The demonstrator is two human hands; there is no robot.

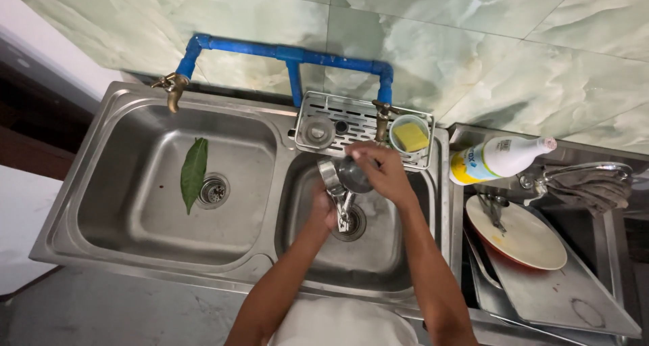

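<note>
Both my hands are over the right basin (297,204) of a double steel sink. My left hand (323,211) grips the handle of a small steel ladle or cup (334,180), held tilted above the drain (351,225). My right hand (378,170) presses against the utensil's bowl, fingers closed on it; whether it also holds a scrubber is hidden. Just behind my right hand is a brass tap (382,119).
A green leaf (193,172) lies in the left basin by its drain. Behind the sink, a steel rack (338,116) holds a yellow sponge in a cup (410,135). At right are a white bottle (497,159), a plate (520,236), a cloth (595,187) and trays.
</note>
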